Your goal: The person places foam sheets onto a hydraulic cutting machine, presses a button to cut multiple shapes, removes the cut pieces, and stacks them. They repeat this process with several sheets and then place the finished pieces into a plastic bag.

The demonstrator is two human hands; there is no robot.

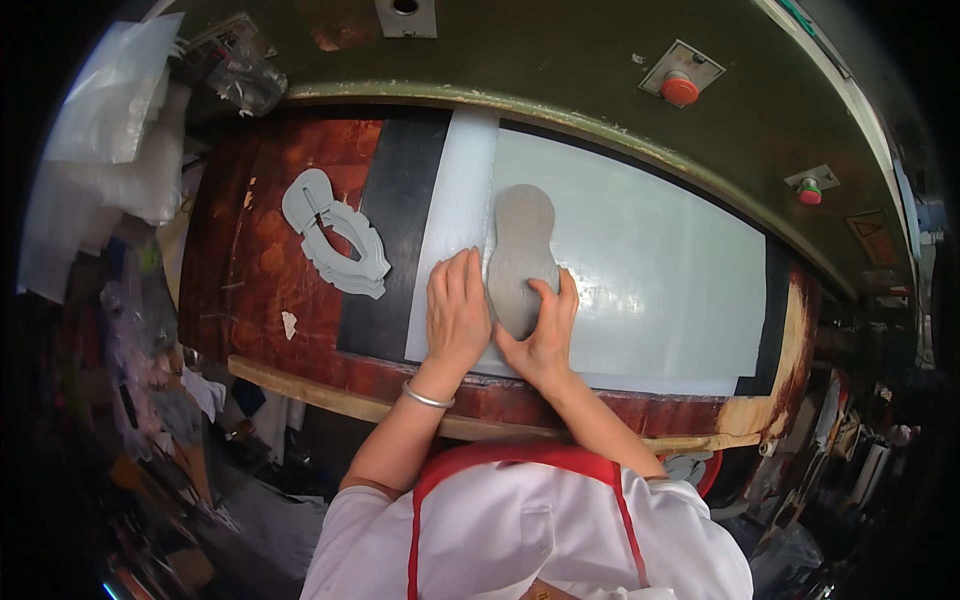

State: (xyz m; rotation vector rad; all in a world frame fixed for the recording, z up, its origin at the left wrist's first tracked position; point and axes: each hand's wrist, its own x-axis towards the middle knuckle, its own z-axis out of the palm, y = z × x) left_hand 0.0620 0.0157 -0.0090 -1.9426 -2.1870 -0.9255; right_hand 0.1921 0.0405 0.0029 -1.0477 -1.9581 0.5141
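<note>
A grey shoe-sole-shaped piece (524, 225) with a finely lined top lies lengthwise on a pale grey sheet (650, 260), close to its left edge. My right hand (545, 335) curves around the near right end of the piece, thumb at its near tip and fingers bent along its side. Just left of the piece, my left hand (459, 312) rests with its fingers stretched out and side by side, over a white board (455, 190); its fingertips come up to the edge of the piece.
Cut grey shoe-shaped pieces (335, 240) lie stacked on the reddish-brown tabletop (275, 260) at left. A black mat (395, 220) shows beneath the white board. Behind stands a green machine beam (560, 60) with a red button (680, 88). Clear plastic bags (110, 130) hang at far left.
</note>
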